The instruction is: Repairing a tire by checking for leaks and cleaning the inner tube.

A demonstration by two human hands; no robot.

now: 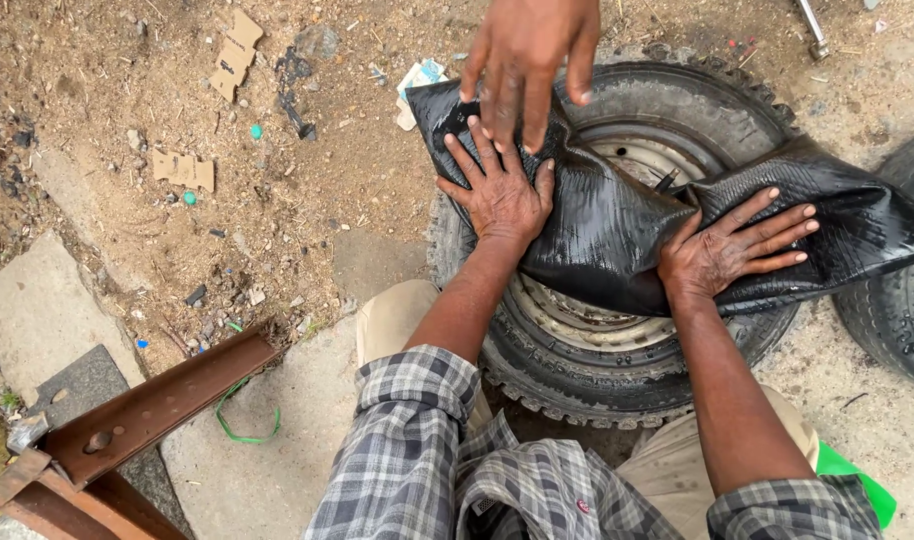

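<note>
A black rubber inner tube (607,225), flattened and folded, lies across a small tyre (677,105) mounted on a pale metal rim (577,320) that rests flat on the ground. My left hand (499,188) presses palm down on the tube's left part, fingers spread. My right hand (732,248) lies flat on the tube's right part, fingers spread and pointing right. Another person's hand (529,55) reaches down from the top and touches the tube just above my left hand.
A second tyre (902,310) lies at the right edge. A rusty steel angle bar (157,405) sits at lower left with a green strap (242,425) by it. Cardboard scraps (235,52) and litter cover the dirt. A metal tool (812,30) lies at top right.
</note>
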